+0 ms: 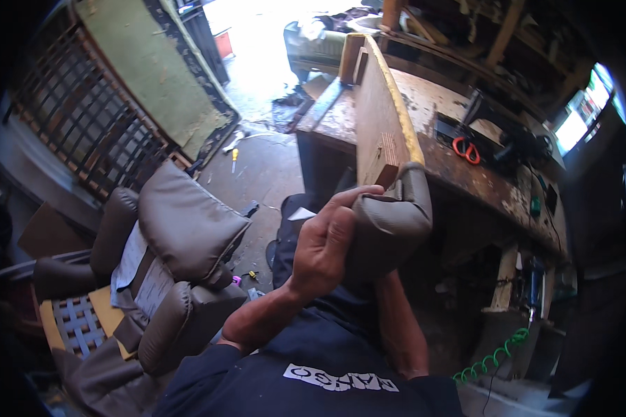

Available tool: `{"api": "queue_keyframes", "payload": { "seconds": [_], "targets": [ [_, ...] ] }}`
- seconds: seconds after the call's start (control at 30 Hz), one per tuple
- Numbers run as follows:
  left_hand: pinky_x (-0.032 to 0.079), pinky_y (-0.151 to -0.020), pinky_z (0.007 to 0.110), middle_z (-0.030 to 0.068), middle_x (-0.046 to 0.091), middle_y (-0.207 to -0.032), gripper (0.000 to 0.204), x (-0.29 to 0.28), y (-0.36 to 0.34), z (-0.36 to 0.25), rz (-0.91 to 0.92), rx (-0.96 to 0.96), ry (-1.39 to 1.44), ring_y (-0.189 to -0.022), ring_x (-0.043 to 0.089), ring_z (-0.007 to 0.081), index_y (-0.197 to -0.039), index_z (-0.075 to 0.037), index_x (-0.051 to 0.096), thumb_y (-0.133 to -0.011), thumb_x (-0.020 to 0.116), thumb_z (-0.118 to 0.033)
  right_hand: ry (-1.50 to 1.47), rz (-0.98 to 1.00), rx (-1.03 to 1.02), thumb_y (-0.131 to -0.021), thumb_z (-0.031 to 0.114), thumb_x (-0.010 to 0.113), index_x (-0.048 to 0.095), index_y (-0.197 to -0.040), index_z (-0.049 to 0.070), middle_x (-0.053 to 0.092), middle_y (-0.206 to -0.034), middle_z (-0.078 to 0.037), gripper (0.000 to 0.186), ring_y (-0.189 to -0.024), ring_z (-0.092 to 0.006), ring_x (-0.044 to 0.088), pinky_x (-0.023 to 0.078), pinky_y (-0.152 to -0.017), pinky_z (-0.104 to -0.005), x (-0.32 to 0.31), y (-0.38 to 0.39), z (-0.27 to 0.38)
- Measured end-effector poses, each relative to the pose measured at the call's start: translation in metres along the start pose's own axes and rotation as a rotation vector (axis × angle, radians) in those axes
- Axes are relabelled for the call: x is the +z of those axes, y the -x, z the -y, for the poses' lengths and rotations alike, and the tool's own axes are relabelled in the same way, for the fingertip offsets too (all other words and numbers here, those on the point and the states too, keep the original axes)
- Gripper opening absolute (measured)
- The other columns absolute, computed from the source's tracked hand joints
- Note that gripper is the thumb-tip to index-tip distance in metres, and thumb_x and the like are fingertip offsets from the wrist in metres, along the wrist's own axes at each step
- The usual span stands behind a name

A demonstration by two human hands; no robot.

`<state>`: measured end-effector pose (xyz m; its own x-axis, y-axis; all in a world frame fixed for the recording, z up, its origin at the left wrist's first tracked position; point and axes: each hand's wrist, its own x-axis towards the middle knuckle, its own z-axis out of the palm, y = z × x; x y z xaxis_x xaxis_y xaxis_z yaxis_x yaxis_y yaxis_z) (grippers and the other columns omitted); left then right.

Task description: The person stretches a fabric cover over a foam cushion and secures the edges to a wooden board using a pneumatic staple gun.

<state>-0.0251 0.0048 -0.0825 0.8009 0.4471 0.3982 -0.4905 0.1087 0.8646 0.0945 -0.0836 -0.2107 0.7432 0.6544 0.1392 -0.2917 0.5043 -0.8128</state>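
A wooden panel (379, 104) with yellow foam along its edge stands tilted before me, one end resting over the workbench. Its near end is wrapped in a grey-brown leather-like cover (396, 215), folded at the corner. My left hand (323, 243) is closed on the left edge of this cover, thumb up and fingers over the rim near a small wood block (382, 167). My right forearm (403, 326) reaches up beneath the covered end, which hides the right hand and its fingers.
A worn workbench (459, 181) carries red-handled scissors (466, 150) and a dark sewing machine (522, 142). At left sits a brown padded chair (188, 222) with woven webbing. A yellow-handled screwdriver (234, 158) lies on the floor. A green coiled air hose (494, 354) hangs at lower right.
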Motion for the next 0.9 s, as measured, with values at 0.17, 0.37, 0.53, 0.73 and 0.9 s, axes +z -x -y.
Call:
{"api": "queue_keyframes", "payload": {
  "seconds": [0.17,0.37,0.53,0.73,0.9],
  "targets": [
    [0.053,-0.102,0.042,0.0161,0.074,-0.117,0.027,0.039,-0.014,0.025,0.209,0.391,-0.761,-0.115,0.069,0.0358,-0.119,-0.002,0.072,-0.093,0.072,-0.008,0.225,-0.102,-0.147,-0.111,0.034,0.049,0.058,-0.140,-0.003,0.069,-0.130,-0.017,0.048,-0.111,-0.0269,0.072,0.058,-0.099,-0.0405,-0.016,0.030,-0.011],
    [0.023,-0.118,0.069,0.0248,0.046,-0.153,0.073,0.078,-0.019,0.056,0.431,0.126,-1.193,-0.144,0.039,0.0450,-0.156,-0.006,0.041,-0.098,0.065,-0.044,0.419,-0.198,-0.245,-0.110,0.033,0.053,0.058,-0.141,-0.001,0.069,-0.131,-0.016,0.046,-0.111,-0.0273,0.071,0.057,-0.102,-0.0420,-0.035,0.054,-0.014],
    [0.047,-0.102,0.048,0.0230,0.063,-0.120,0.062,0.064,-0.027,0.054,0.441,-0.026,-1.153,-0.114,0.061,0.0412,-0.133,0.001,0.060,-0.092,0.076,-0.043,0.560,-0.207,-0.287,-0.108,0.032,0.055,0.058,-0.141,0.001,0.069,-0.132,-0.015,0.045,-0.112,-0.0277,0.071,0.055,-0.104,-0.0434,-0.045,0.068,-0.016],
    [0.041,-0.062,0.028,0.0073,0.056,-0.081,0.023,0.045,-0.012,0.066,0.243,0.320,-0.794,-0.073,0.054,0.0159,-0.095,0.001,0.067,-0.075,0.065,0.014,0.923,-0.014,-0.318,-0.107,0.030,0.059,0.058,-0.142,0.003,0.069,-0.133,-0.013,0.045,-0.113,-0.0281,0.071,0.053,-0.107,-0.0449,-0.078,0.098,-0.012],
    [0.040,-0.075,0.029,0.0040,0.052,-0.089,0.033,0.005,-0.003,0.054,0.257,0.350,-0.831,-0.082,0.050,0.0175,-0.100,-0.004,0.076,-0.071,0.068,0.009,0.753,0.178,0.363,-0.100,0.020,0.070,0.072,-0.124,0.005,0.074,-0.116,-0.008,0.028,-0.087,-0.0169,0.071,0.057,-0.081,-0.0341,-0.112,0.130,0.099]
  ]
}}
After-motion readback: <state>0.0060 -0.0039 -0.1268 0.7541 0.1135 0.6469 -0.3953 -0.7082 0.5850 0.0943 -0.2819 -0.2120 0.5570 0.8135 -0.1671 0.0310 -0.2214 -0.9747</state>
